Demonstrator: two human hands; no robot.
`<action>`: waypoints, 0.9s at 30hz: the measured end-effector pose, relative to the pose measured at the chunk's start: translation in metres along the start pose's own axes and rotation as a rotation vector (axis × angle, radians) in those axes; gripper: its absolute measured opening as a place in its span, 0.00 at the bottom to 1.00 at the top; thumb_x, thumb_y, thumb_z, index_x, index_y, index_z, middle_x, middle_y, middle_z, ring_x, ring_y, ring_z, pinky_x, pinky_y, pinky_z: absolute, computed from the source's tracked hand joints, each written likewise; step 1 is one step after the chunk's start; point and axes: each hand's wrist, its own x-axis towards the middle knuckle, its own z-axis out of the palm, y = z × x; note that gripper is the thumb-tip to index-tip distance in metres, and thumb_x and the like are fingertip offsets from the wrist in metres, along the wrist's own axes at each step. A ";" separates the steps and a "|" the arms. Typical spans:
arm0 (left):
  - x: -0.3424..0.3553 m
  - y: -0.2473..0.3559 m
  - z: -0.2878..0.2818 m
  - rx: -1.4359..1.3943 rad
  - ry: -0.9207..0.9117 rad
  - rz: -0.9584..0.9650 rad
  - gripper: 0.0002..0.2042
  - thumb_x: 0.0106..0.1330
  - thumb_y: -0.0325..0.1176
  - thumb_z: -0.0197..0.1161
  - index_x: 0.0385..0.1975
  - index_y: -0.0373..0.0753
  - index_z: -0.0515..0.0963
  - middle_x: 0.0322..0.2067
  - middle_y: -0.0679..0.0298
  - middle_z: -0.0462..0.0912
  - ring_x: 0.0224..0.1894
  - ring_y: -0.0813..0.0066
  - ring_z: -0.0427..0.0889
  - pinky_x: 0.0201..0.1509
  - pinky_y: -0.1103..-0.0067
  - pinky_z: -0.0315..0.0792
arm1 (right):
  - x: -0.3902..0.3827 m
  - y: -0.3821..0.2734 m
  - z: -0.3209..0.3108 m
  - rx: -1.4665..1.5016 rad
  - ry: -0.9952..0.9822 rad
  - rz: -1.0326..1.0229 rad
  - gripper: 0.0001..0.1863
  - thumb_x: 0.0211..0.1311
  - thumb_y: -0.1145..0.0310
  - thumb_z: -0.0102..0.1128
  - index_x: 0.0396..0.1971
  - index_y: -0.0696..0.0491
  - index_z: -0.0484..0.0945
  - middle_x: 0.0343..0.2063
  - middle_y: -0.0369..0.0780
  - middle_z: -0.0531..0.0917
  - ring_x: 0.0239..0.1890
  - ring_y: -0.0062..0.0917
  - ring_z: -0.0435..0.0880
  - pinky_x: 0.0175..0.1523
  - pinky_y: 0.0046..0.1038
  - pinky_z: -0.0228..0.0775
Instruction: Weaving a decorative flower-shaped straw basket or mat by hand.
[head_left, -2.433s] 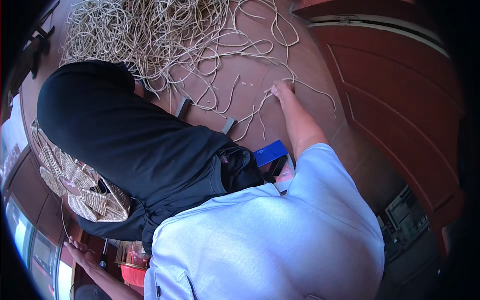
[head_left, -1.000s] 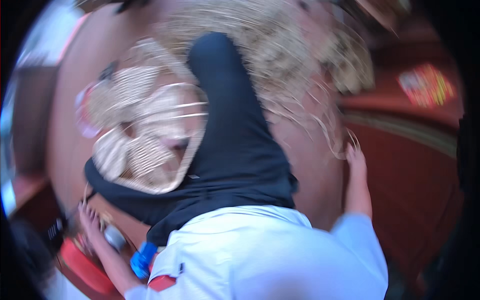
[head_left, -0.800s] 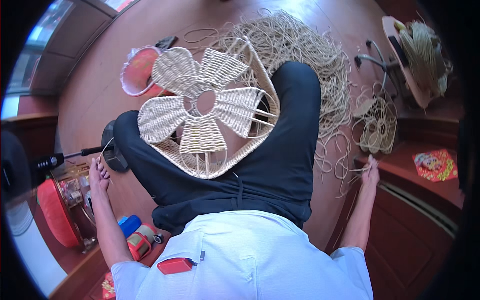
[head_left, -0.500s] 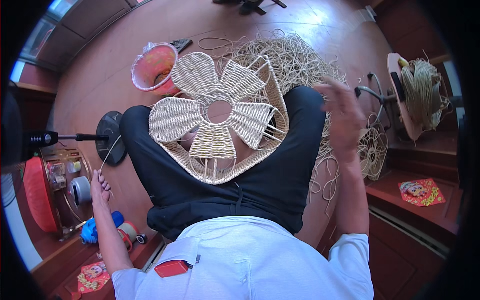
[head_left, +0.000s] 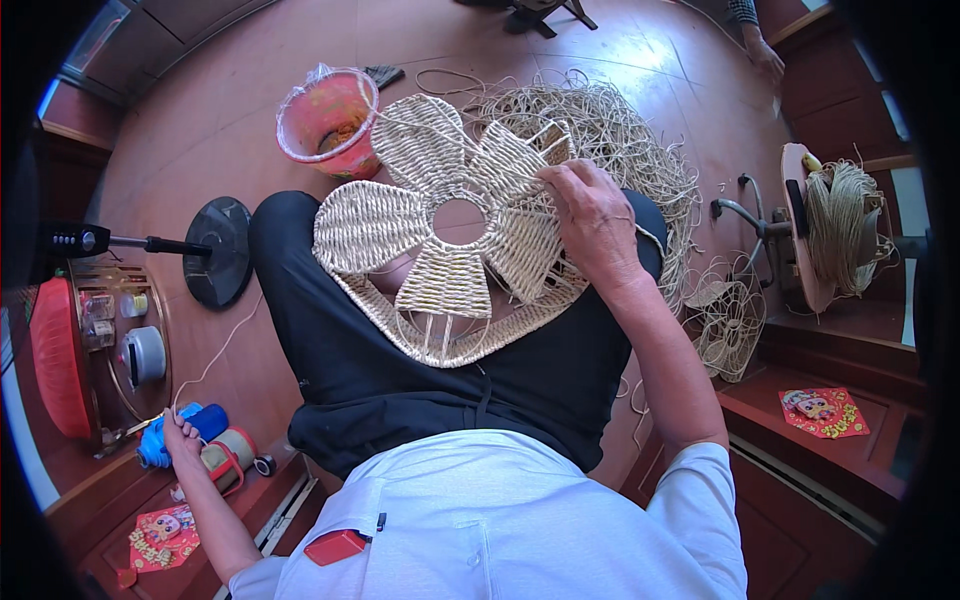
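A flower-shaped woven straw piece [head_left: 374,228] rests across my thighs, with several petals around an open round centre and a woven rim along its near and right sides. The lower petal has bare ribs below its weave. My right hand [head_left: 597,222] is closed over the piece's right side, fingertips bent at the upper right petal; the fingers' undersides are hidden. Out at the lower left, my left hand [head_left: 181,436] is closed on a thin straw cord [head_left: 222,345], which runs up toward my left knee and passes out of sight there.
Loose straw cord [head_left: 610,130] lies heaped beyond my right knee. A pink bucket [head_left: 300,135] stands far left, near a round black stand base [head_left: 218,255]. To the right are a cord-wound reel [head_left: 845,225] and a wire frame [head_left: 730,325]. Another person's hand [head_left: 765,60] shows far right.
My right hand has come in from the right onto the woven piece. My left hand has moved down and left with the cord. Another person's hand has appeared at the upper right.
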 end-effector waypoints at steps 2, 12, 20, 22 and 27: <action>-0.003 -0.003 0.016 -0.021 -0.027 0.005 0.14 0.90 0.54 0.57 0.45 0.53 0.78 0.20 0.78 0.64 0.16 0.84 0.59 0.16 0.80 0.52 | 0.005 0.004 -0.007 -0.059 0.003 -0.024 0.10 0.76 0.75 0.63 0.51 0.47 0.88 0.44 0.38 0.87 0.49 0.40 0.90 0.55 0.43 0.82; -0.051 -0.020 0.155 0.051 -0.369 0.109 0.14 0.89 0.54 0.59 0.48 0.52 0.80 0.19 0.80 0.62 0.16 0.87 0.58 0.17 0.82 0.52 | 0.073 -0.068 0.000 0.295 -0.019 -0.125 0.10 0.80 0.72 0.65 0.56 0.50 0.86 0.46 0.44 0.92 0.45 0.41 0.95 0.51 0.41 0.88; -0.080 -0.033 0.167 0.066 -0.414 0.088 0.15 0.88 0.53 0.62 0.50 0.48 0.80 0.20 0.79 0.64 0.17 0.89 0.59 0.18 0.84 0.52 | 0.060 -0.054 0.012 0.037 -0.317 -0.330 0.19 0.69 0.79 0.60 0.56 0.47 0.84 0.45 0.39 0.88 0.52 0.38 0.90 0.59 0.42 0.81; -0.079 -0.036 0.161 0.081 -0.359 0.068 0.14 0.88 0.53 0.62 0.48 0.50 0.80 0.20 0.80 0.62 0.17 0.89 0.59 0.18 0.84 0.52 | 0.052 -0.026 0.005 -0.062 -0.282 -0.327 0.19 0.69 0.79 0.61 0.57 0.47 0.85 0.46 0.39 0.88 0.52 0.37 0.90 0.61 0.42 0.79; -0.080 -0.036 0.166 0.076 -0.410 0.071 0.14 0.88 0.53 0.62 0.49 0.49 0.80 0.20 0.80 0.63 0.17 0.90 0.59 0.18 0.85 0.52 | 0.045 0.026 -0.007 -0.218 -0.219 -0.295 0.19 0.68 0.80 0.62 0.55 0.44 0.87 0.49 0.36 0.87 0.57 0.35 0.88 0.65 0.42 0.76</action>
